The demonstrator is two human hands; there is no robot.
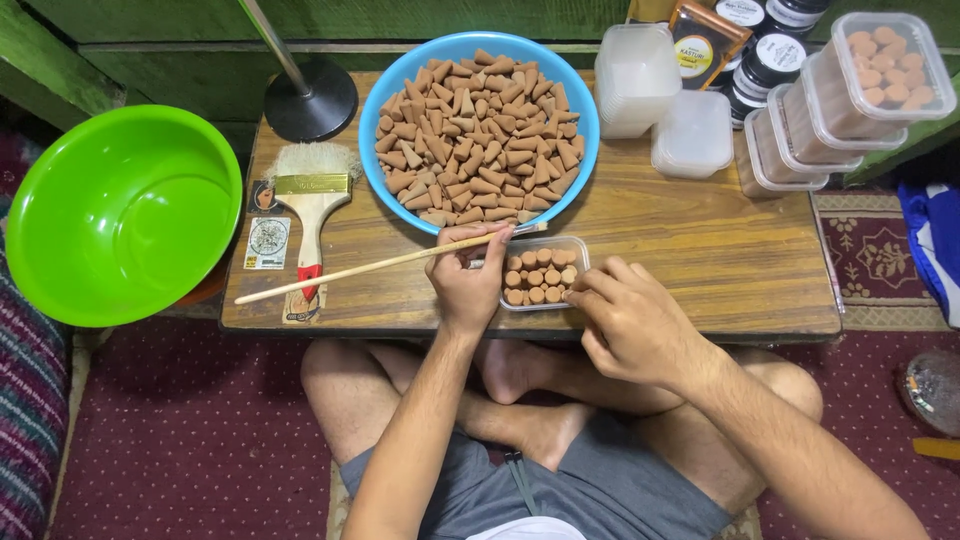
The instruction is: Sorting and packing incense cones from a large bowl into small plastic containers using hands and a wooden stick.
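Observation:
A small clear plastic box (pixel 575 246) sits at the front of the low wooden table (pixel 700 260), part filled with upright brown cones (pixel 535 278). My left hand (pixel 465 280) is beside the box on its left, fingers pinched near a thin wooden stick (pixel 340 274) that lies across the table. My right hand (pixel 630 320) rests at the box's right edge, fingertips touching it. Behind the box stands a blue bowl (pixel 590 115) heaped with loose brown cones (pixel 478 135).
A green bowl (pixel 120 215) sits left of the table. A brush (pixel 312 190) and a black stand base (pixel 310 100) are at the table's left. Empty clear boxes (pixel 640 80), filled lidded boxes (pixel 870 75) and dark jars (pixel 770 60) stand at the right back. My crossed legs are under the table.

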